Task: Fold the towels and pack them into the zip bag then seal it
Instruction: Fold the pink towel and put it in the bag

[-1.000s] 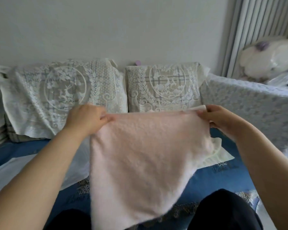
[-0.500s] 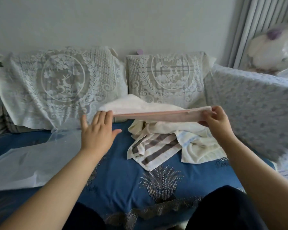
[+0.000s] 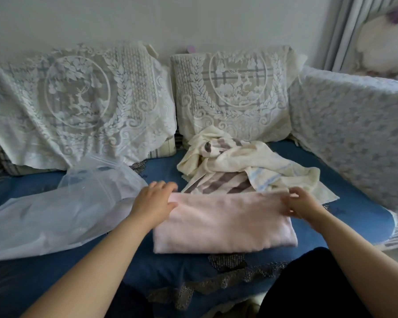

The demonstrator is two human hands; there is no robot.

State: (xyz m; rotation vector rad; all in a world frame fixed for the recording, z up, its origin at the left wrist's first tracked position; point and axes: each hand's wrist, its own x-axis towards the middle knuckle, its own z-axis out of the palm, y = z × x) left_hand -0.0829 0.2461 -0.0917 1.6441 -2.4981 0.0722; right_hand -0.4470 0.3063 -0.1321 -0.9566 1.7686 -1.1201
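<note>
A pink towel [image 3: 223, 223] lies folded flat on the blue sofa seat [image 3: 354, 203]. My left hand [image 3: 155, 199] rests with spread fingers on its far left corner. My right hand [image 3: 296, 204] touches its far right corner, fingers curled at the edge; whether it pinches the cloth is unclear. Behind the pink towel lies a crumpled heap of cream and brown-striped towels [image 3: 237, 166]. A large clear zip bag [image 3: 62, 210] lies flat to the left, its mouth toward the cushions.
Two lace-covered cushions [image 3: 83, 102] [image 3: 234, 92] stand against the wall. A lace-covered armrest [image 3: 354, 125] bounds the seat on the right. My dark-trousered knees [image 3: 308, 283] are at the bottom edge. A white plush shape [image 3: 384, 49] sits behind the armrest.
The pink towel, held up by both hands a second ago, was folded in the air and now lies flat on the seat. Both hands came down with it.
</note>
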